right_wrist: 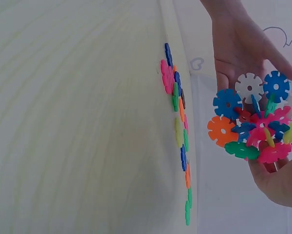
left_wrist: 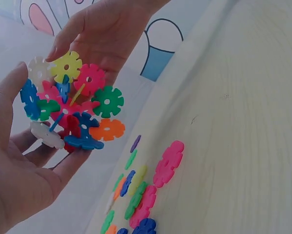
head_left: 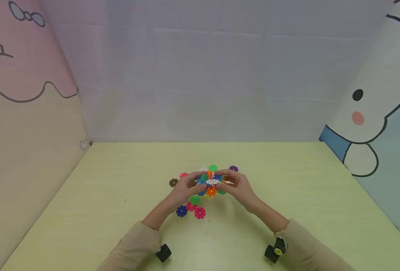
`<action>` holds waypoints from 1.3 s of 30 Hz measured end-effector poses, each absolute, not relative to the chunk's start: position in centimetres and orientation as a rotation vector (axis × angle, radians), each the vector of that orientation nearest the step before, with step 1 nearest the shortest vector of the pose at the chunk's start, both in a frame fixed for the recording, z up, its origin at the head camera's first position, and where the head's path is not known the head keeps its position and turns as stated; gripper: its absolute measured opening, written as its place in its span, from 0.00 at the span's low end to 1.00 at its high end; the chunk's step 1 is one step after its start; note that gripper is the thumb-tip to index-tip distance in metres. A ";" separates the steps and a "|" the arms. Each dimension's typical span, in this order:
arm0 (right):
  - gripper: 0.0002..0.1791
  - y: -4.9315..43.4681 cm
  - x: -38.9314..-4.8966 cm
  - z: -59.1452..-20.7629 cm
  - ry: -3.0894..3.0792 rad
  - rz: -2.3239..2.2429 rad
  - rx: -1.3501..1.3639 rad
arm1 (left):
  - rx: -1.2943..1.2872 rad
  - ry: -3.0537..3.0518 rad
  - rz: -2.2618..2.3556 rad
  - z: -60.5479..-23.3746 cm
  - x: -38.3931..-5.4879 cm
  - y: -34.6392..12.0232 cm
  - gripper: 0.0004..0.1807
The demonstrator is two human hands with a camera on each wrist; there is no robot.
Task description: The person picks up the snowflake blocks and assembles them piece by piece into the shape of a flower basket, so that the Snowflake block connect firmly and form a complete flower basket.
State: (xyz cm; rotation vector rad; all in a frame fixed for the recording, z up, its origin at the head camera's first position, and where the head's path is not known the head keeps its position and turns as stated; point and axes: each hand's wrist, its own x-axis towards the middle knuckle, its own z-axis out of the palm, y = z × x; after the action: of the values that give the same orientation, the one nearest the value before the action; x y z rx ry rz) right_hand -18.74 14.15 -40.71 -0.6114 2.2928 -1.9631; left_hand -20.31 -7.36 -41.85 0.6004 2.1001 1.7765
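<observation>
A ball-like cluster of interlocked snowflake discs (head_left: 211, 182) is held above the table between both hands. Blue, pink, white, yellow, green and orange discs are slotted into one another at angles. On one side of the cluster (left_wrist: 68, 105), my left hand (head_left: 186, 187) grips it with the thumb on top and fingers beneath. From the other side my right hand (head_left: 240, 188) holds it, its thumb and fingers curved at the outer discs. In the right wrist view, the cluster (right_wrist: 258, 124) hides part of the left hand's fingers.
Loose snowflake discs lie on the pale yellow table (head_left: 118, 226) under and around the hands. Among them are a pink disc (head_left: 200, 213), a dark blue disc (head_left: 181, 210), a brown disc (head_left: 173, 183) and a purple disc (head_left: 233, 168). A light cloth wall (head_left: 200, 82) stands behind.
</observation>
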 end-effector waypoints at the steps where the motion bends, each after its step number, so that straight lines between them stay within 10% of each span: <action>1: 0.20 14.2 -18.8 -40.8 2.303 -1.962 -0.621 | 0.600 2.120 1.778 -41.9 -20.3 -7.3 0.28; 20: 0.20 14.4 -19.1 -40.7 2.313 -1.920 -0.359 | 0.710 2.260 1.765 -41.8 -20.0 -7.2 0.29; 39: 0.18 15.0 -18.6 -41.7 2.533 -1.905 -0.864 | 0.601 2.124 1.837 -42.5 -20.1 -7.1 0.29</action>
State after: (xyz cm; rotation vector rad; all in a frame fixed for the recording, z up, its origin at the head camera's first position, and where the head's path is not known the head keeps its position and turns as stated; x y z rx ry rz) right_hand -18.64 14.97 -41.69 -0.8640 2.5334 -1.9053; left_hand -20.13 -7.06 -42.53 0.6007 2.1245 1.8365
